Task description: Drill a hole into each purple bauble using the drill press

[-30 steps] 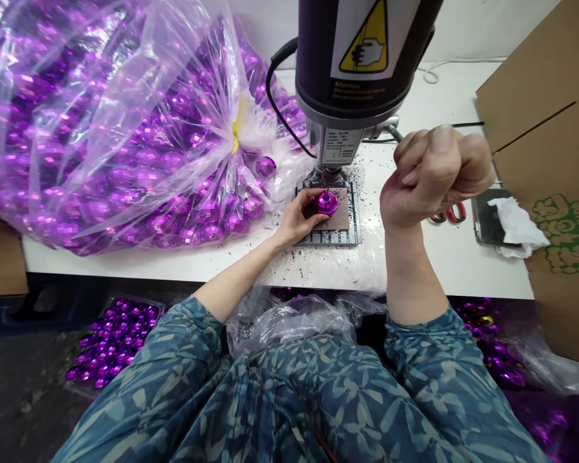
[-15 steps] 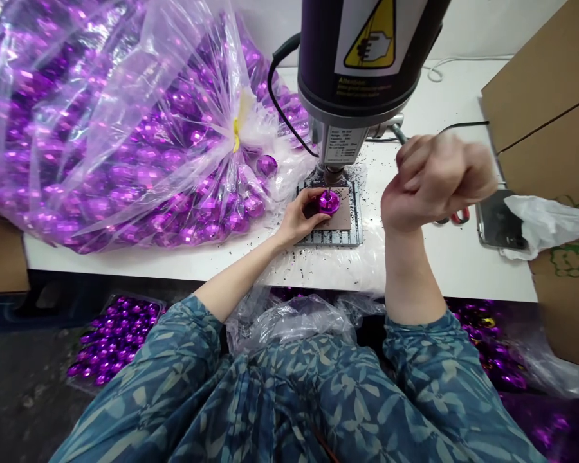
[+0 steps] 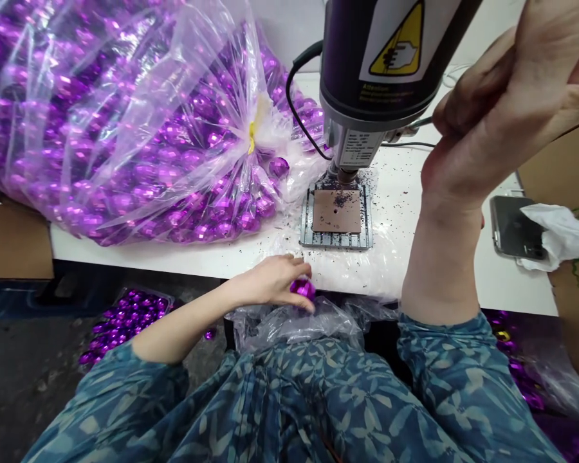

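Observation:
My left hand is closed round a shiny purple faceted ball, over the clear plastic at the table's front edge. Raised at the upper right, my right hand is wrapped round the lever of the drill press; its fingertips are partly hidden. Under the drill sits a brown square board with a small dark hole, on a slotted metal base. Dark shavings lie on and around the board.
A big clear bag of purple balls, tied with yellow, fills the left of the white table. One loose ball rests beside it. At right are a phone, a crumpled tissue and cardboard. More balls lie below.
My left hand has carried the ball from the brown board toward me, past the table edge. My right hand has moved up and to the right with the lever. The view has shifted slightly.

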The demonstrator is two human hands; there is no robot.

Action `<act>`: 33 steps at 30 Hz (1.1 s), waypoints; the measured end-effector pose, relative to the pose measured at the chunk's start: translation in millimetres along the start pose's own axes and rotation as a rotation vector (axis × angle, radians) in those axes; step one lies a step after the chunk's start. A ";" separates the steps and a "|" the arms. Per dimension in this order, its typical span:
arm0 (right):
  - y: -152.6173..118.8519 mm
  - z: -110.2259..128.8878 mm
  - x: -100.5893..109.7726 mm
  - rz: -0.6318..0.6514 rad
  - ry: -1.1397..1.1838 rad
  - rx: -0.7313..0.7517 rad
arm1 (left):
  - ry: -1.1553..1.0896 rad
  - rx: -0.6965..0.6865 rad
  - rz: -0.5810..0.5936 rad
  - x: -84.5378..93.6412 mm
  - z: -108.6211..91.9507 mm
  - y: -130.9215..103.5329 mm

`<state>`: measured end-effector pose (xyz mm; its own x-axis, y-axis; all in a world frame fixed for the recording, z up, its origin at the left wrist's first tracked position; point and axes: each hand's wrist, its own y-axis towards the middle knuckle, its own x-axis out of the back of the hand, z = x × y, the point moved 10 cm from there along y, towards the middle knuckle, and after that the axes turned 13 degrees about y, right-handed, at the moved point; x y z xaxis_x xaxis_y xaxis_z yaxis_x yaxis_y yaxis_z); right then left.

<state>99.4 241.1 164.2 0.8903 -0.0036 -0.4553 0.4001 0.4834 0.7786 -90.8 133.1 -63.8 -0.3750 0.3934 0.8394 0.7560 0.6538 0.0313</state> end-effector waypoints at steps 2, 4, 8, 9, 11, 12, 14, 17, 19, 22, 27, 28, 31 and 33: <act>-0.6 -0.9 -0.6 0.003 -0.011 0.001 | 0.040 0.042 0.029 5.0 5.3 -10.0; -0.4 -1.4 -0.7 -0.011 0.007 0.011 | 0.027 0.104 -0.133 29.8 28.3 1.3; -0.7 -0.5 1.4 -0.072 0.086 0.027 | 0.069 0.148 -0.399 77.3 97.2 66.6; -1.0 -0.3 1.9 -0.082 0.096 0.025 | 0.098 0.164 -0.399 82.8 115.9 87.3; -1.4 -1.4 0.8 -0.073 0.090 0.005 | 0.172 0.273 -0.375 90.6 155.8 122.6; -1.4 -1.6 0.8 -0.068 0.085 0.004 | 0.192 0.373 -0.374 94.2 176.9 134.0; -1.0 -2.4 1.7 -0.061 0.074 0.012 | 0.207 0.557 -0.399 100.1 210.2 145.0; 0.0 -3.3 4.3 -0.066 0.057 0.040 | 0.261 0.737 -0.416 101.1 236.6 143.8; 0.1 -2.9 4.5 -0.064 0.040 0.054 | 0.314 0.803 -0.404 99.8 244.1 136.9; -0.8 -3.0 1.3 -0.041 0.041 0.029 | 0.304 0.729 -0.501 108.0 235.1 123.7; -2.4 -1.3 1.2 -0.040 0.051 0.024 | 0.028 0.420 -0.807 128.7 176.9 78.1; -2.2 -1.6 0.5 -0.026 0.065 0.029 | -0.080 0.380 -0.818 125.3 165.4 69.7; -1.4 -1.6 1.5 -0.016 0.137 0.056 | -0.487 0.313 -0.699 93.7 136.6 60.6; -0.6 -3.3 3.8 -0.028 0.154 0.050 | -0.763 0.315 -0.580 63.8 122.1 63.5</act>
<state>101.8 243.7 160.5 0.8365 0.1193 -0.5348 0.4382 0.4403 0.7837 -132.2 278.6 -74.4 -0.9665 0.1964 0.1650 0.2127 0.9732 0.0875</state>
